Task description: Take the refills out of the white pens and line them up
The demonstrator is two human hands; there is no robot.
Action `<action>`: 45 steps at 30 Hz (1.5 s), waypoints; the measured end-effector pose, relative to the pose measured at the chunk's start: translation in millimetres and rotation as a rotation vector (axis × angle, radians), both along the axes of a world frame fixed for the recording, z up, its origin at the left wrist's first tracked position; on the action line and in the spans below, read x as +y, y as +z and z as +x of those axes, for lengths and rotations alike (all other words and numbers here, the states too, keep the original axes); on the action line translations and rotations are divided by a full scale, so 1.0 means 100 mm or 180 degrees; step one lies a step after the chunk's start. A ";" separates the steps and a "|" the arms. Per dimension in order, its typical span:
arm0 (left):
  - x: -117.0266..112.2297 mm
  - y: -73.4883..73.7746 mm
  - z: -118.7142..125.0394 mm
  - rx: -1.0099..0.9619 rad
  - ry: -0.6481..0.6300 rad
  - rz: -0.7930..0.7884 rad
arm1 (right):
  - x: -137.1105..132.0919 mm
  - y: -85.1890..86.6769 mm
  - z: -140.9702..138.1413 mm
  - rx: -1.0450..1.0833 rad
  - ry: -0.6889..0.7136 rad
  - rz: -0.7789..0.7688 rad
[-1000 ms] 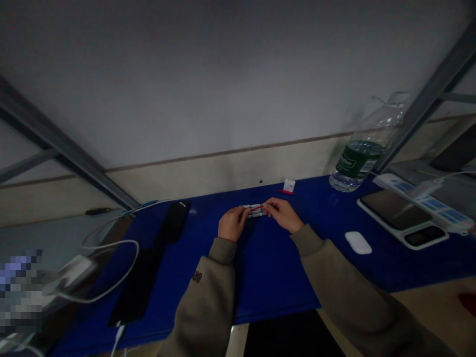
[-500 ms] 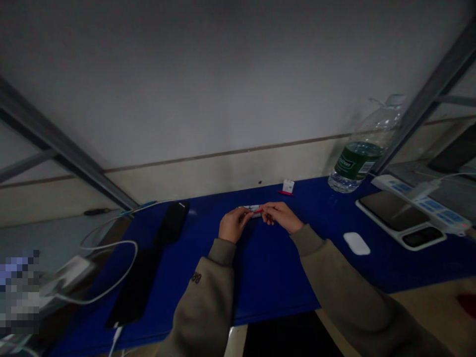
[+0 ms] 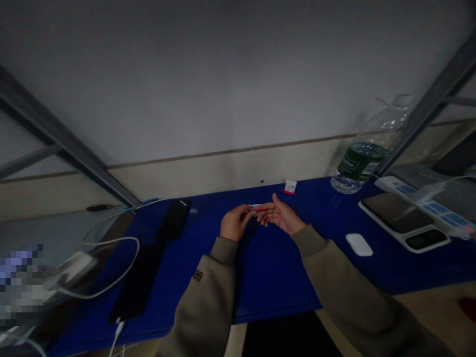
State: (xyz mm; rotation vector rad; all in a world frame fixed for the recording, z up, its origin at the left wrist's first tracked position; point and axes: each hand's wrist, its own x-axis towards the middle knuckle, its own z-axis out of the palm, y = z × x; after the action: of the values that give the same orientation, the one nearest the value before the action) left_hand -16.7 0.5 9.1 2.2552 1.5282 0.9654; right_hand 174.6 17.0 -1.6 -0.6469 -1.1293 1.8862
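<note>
Over the blue tabletop (image 3: 267, 267), my left hand (image 3: 234, 223) pinches a thin red pen-like stick (image 3: 261, 209) between thumb and fingertips. The stick points right, toward my right hand (image 3: 280, 216), whose thumb is raised and whose fingers stretch out along it. Whether those fingers touch the stick is hard to see. Just behind the fingertips, a slim whitish item (image 3: 255, 205) shows in part; the hands hide the rest. Farther back lies a thin red-pink piece (image 3: 288, 193), in front of a small white block (image 3: 290, 186).
To the right are a large water bottle (image 3: 359, 158), a white scale-like device (image 3: 403, 220), a power strip (image 3: 427, 203) and a rounded white case (image 3: 359, 244). At left lie a black phone (image 3: 175, 218), a larger dark device (image 3: 137, 282) and white cables (image 3: 136, 258).
My right hand has opened from its pinch on the red stick, with the thumb lifting and the fingers spreading. My left hand keeps its grip. The view has shifted slightly.
</note>
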 end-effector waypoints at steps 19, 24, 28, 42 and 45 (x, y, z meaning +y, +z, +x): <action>0.05 -0.01 -0.03 0.0002 0.0355 -0.0096 | 0.05 -0.01 0.06 0.0106 -0.0199 -0.0061; 0.05 -0.01 -0.02 -0.0225 0.0326 -0.0237 | 0.06 0.01 0.06 0.0032 -0.0171 -0.0133; 0.05 -0.01 -0.02 -0.0318 0.0315 -0.0264 | 0.04 0.04 0.06 0.0071 -0.0195 -0.0184; 0.04 -0.02 -0.01 -0.0306 0.0216 -0.0297 | 0.05 0.02 0.06 0.0260 -0.0110 -0.0279; 0.05 -0.02 0.00 -0.0378 0.0199 -0.0295 | 0.06 0.01 0.07 0.0194 -0.0153 -0.0238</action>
State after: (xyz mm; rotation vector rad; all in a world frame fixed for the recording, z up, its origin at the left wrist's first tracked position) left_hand -17.1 5.2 7.6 2.0604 1.5669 1.0046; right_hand 181.3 22.6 -0.5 -0.6480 -1.0002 1.9017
